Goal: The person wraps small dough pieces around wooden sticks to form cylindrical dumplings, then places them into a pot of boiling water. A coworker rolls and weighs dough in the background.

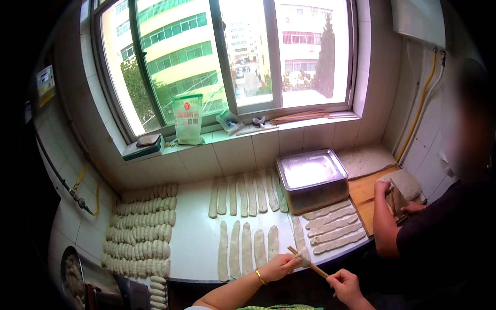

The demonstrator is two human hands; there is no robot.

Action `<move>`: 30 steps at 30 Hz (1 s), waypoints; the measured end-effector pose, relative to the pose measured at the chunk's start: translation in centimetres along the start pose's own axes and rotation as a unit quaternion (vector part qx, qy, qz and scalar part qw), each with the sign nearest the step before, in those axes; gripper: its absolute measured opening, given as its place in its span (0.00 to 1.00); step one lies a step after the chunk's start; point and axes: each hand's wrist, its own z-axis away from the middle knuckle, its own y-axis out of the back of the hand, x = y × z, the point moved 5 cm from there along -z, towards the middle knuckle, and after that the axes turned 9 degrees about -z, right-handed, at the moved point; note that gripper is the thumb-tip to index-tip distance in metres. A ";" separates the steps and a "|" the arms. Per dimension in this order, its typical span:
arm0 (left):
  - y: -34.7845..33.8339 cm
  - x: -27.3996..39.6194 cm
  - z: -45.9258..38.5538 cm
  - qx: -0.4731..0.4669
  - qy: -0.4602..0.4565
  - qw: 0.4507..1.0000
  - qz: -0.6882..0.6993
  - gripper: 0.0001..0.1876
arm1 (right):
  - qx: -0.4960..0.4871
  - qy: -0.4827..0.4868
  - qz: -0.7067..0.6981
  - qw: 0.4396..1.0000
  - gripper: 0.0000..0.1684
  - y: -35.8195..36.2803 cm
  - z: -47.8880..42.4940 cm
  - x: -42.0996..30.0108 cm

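Observation:
My right hand (346,286) grips the lower end of a pair of wooden sticks (318,270), perhaps chopsticks, slanting up to the left. A dough strip (297,232) lies on the white worktop, and its near end is bunched around the sticks. My left hand (276,267), with a gold-coloured bracelet at the wrist, pinches the bunched dough at the sticks. Just beyond it lie short flat dough strips (246,248), with a farther row of strips (233,195) behind. More strips (338,236) are laid side by side to the right.
Rows of wrapped dough rolls (137,232) cover the worktop's left part. A lidded metal box (313,190) stands toward the back right. At the right, another person cuts dough (407,186) on a wooden board (362,201). A metal pot (99,285) holds pieces at lower left.

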 end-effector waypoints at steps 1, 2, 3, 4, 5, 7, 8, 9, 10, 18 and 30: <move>0.0 0.5 0.8 0.066 -0.007 0.998 0.000 0.21 | -0.040 0.003 -0.007 0.999 0.07 -0.3 0.2 0.2; 0.2 0.8 1.5 0.132 -0.014 0.991 0.001 0.20 | -0.080 0.005 -0.013 0.997 0.07 -0.5 0.5 0.8; -0.2 0.5 2.3 0.145 -0.026 0.988 0.038 0.20 | -0.121 0.005 -0.017 0.993 0.07 -0.9 1.0 1.0; -0.7 0.2 3.1 0.159 -0.038 0.984 0.076 0.20 | -0.068 0.189 0.113 0.973 0.06 -1.9 2.3 -0.9; -0.8 0.1 4.0 0.173 -0.051 0.977 0.114 0.19 | -0.059 0.231 0.137 0.961 0.07 -2.3 2.6 -1.2; -0.3 0.7 6.6 0.159 -0.047 0.984 0.059 0.21 | -0.037 0.309 0.182 0.933 0.07 -3.1 3.2 -1.4; 0.0 0.9 8.2 0.152 -0.045 0.987 0.033 0.22 | -0.044 0.328 0.187 0.925 0.08 -3.9 4.1 -2.2; 0.4 1.1 10.2 0.182 -0.047 0.982 0.023 0.22 | -0.103 0.220 0.141 0.960 0.08 -4.8 4.4 -2.1; 0.7 1.2 12.5 0.210 -0.047 0.976 0.013 0.22 | -0.159 0.104 0.092 0.978 0.09 -5.9 5.2 -1.7; -1.8 2.8 26.2 0.404 -0.061 0.907 0.100 0.22 | -0.266 0.119 0.116 0.949 0.13 -13.3 13.3 1.5; -7.9 1.1 37.3 0.440 -0.021 0.890 0.119 0.25 | -0.474 -0.141 0.010 0.869 0.12 -16.7 19.4 12.0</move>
